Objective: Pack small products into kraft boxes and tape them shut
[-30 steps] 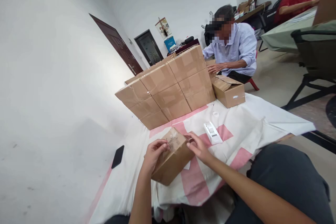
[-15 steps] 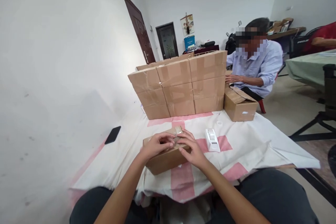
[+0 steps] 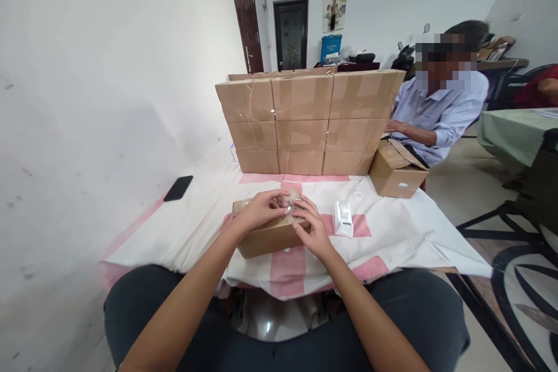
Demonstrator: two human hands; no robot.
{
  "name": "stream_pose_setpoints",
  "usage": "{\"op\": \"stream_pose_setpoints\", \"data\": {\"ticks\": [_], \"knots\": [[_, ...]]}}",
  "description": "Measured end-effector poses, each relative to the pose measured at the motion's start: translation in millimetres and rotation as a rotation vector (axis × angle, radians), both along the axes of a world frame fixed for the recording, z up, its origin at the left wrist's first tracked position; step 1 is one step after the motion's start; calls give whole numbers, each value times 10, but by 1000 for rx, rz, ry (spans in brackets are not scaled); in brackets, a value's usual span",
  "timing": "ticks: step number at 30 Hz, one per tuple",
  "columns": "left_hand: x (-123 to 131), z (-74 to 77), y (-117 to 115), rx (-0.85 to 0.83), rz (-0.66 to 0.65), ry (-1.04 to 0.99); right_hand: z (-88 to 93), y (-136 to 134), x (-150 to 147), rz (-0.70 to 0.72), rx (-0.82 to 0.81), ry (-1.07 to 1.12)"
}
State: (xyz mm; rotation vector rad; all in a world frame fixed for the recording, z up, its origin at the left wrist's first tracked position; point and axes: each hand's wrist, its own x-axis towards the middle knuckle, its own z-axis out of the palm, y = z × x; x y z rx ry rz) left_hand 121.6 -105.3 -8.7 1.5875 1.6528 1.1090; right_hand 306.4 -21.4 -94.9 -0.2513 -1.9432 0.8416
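A small brown cardboard box (image 3: 265, 236) lies flat on the white and pink cloth (image 3: 392, 232) in front of me. My left hand (image 3: 258, 210) rests on the box's top, fingers curled and pinched at clear tape near the top's middle. My right hand (image 3: 310, 224) meets it from the right, fingertips pinching the same crinkled clear tape (image 3: 291, 206). A white tape dispenser (image 3: 342, 218) stands just right of my right hand.
A wall of stacked sealed cardboard boxes (image 3: 305, 122) stands at the table's far side. An open box (image 3: 396, 171) sits at its right, beside a seated person in a light blue shirt (image 3: 440, 113). A black phone (image 3: 178, 188) lies at left near the white wall.
The box has come down from a tilted hold to lie flat on the cloth. Both hands have closed together over its top. The view has swung left and levelled.
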Motion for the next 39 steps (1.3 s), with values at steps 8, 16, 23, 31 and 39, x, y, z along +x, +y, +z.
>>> {"op": "stream_pose_setpoints", "data": {"ticks": [8,16,23,31,39], "knots": [[33,25,57,49,64,133,-10,9,-8,5,-14,-30],[1,19,94,18,20,165,-70,-24,-17,-10,-65,31],[-62,23,117,39,41,383,-42,18,1,4,34,18],[-75,27,183,-161,157,718,-61,71,2,23,77,50],[-74,33,331,-213,179,709,-95,67,-4,11,45,47]]}}
